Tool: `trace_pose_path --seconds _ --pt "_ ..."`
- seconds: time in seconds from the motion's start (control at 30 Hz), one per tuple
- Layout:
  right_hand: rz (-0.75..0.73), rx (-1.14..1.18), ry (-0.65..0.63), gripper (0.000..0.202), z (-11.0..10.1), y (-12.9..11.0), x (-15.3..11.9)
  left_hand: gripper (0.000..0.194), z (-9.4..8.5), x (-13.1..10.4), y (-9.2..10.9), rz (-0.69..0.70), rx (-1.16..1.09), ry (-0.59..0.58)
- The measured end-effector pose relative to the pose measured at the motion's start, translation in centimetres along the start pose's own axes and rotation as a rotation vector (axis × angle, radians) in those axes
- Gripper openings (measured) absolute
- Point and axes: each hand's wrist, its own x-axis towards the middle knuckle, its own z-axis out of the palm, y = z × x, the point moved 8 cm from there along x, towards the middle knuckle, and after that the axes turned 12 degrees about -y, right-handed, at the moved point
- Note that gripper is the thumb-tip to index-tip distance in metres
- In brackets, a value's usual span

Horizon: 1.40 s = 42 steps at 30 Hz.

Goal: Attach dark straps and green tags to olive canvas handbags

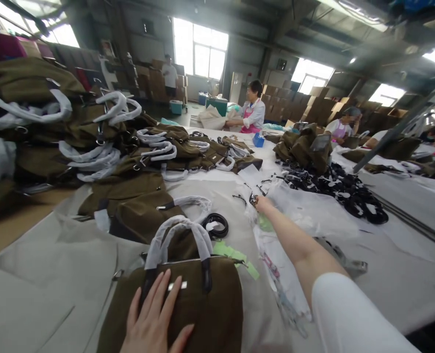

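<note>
My left hand (155, 314) lies flat with its fingers spread on the front of an olive-green handbag (217, 314). The bag's two handles (182, 230) are wrapped in white paper and stand up, and a zipper runs along its top. My right arm stretches forward across the table, and my right hand (262, 203) is closed at a small pile of dark straps or zipper pulls (253, 199). What its fingers grip is too small to make out. Between the hands lie a coiled black strap (216, 225) and pieces of green tape (235, 255).
Stacked olive handbags (30, 108) rise at the left, with more bags (203, 152) along the table. Black coiled straps (335, 189) and clear plastic (313, 211) lie on the right. A slanted metal pole (394, 130) stands there. Co-workers (253, 110) sit across the table.
</note>
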Motion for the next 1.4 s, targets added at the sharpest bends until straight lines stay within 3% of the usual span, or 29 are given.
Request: trace_pose_path --seconds 0.17,0.3,0.47,0.57,0.63,0.73,0.83,0.9,1.0,1.1,1.23,1.4 --pt "-0.03 0.075 -0.013 0.032 -0.3 -0.9 1.4 0.082 0.7 -0.4 -0.6 -0.082 -0.036 0.025" --pt "-0.035 0.163 0.069 0.024 -2.6 -0.1 0.4 0.078 0.6 -0.2 -0.2 -0.097 -0.082 0.065" --pt "-0.133 0.333 0.245 0.026 -7.1 0.2 -4.3 0.07 0.4 0.0 0.1 -0.094 -0.13 0.059" --pt "-0.239 0.443 0.286 0.037 -8.0 -1.3 -9.4 0.067 0.1 0.3 -0.1 -0.107 -0.183 0.042" --pt "-0.344 0.598 0.236 0.04 -7.1 -3.2 -13.6 0.064 -1.0 0.5 0.1 -0.121 -0.246 0.035" --pt "-0.54 1.004 0.029 0.04 -4.0 -7.1 -20.5 0.062 -4.1 1.0 1.4 -0.086 -0.423 0.033" --pt "-0.604 1.215 -0.213 0.038 0.0 -11.1 -26.4 0.072 -7.4 2.0 4.1 0.035 -0.671 -0.008" --pt "-0.601 1.301 -0.327 0.037 2.4 -12.8 -28.8 0.075 -8.7 2.7 5.7 0.101 -0.84 -0.049" --pt "-0.547 1.456 -0.406 0.035 5.2 -13.7 -30.2 0.044 -8.7 3.3 7.0 0.129 -1.097 -0.122" --pt "-0.492 1.566 -0.39 0.033 6.9 -13.1 -30.1 0.019 -7.4 2.8 7.6 0.128 -1.359 -0.264" --pt "-0.452 1.613 -0.34 0.031 7.8 -11.8 -30.3 0.025 -6.2 1.6 7.9 0.078 -1.631 -0.422" --pt "-0.503 1.597 -0.338 0.03 8.2 -11.6 -31.6 0.035 -6.0 0.9 7.8 -0.006 -1.778 -0.419"
